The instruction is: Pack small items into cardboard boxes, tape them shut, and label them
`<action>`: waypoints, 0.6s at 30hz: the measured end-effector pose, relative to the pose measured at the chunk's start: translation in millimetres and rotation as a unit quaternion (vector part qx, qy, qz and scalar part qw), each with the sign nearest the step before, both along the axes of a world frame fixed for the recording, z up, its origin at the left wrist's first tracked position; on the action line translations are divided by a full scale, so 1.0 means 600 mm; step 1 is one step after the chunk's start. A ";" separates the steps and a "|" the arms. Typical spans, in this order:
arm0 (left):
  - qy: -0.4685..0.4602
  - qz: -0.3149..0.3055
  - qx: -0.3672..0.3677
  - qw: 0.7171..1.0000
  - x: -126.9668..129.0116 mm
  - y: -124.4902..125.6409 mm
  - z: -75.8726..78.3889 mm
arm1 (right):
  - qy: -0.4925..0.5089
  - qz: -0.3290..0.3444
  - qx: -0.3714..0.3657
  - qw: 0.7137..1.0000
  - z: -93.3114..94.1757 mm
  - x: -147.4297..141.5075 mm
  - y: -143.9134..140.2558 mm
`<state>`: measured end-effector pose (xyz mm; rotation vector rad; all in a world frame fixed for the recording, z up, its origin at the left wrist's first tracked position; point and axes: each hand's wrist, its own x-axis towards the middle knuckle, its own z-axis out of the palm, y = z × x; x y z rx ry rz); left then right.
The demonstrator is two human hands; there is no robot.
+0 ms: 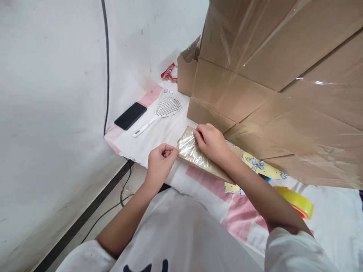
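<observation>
A flat cardboard piece (pixel 195 155) covered with crinkled clear tape lies on the bed sheet in front of me. My right hand (pixel 211 141) presses its fingers flat on the far end of the taped surface. At the near corner of the same piece my left hand (pixel 160 163) pinches the tape's edge between thumb and fingers. A roll of yellow tape (pixel 297 202) rests on the sheet behind my right forearm.
A large taped cardboard box (pixel 269 75) fills the right and back. On the white and pink sheet (pixel 159 132) lie a black phone (pixel 130 115), a white perforated scoop (pixel 161 111) and a red wrapper (pixel 169 71). A white wall with a black cable (pixel 107 68) stands left.
</observation>
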<state>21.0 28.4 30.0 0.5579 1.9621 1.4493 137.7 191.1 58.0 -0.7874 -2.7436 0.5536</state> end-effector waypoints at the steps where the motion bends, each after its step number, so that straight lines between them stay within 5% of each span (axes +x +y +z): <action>1: 0.001 0.005 0.000 1.000 0.002 -0.001 -0.005 | -0.005 0.001 0.002 1.000 0.000 -0.001 0.000; 18: 0.083 0.004 -0.025 0.996 0.012 -0.004 -0.006 | -0.009 -0.037 -0.005 0.999 -0.001 -0.005 0.002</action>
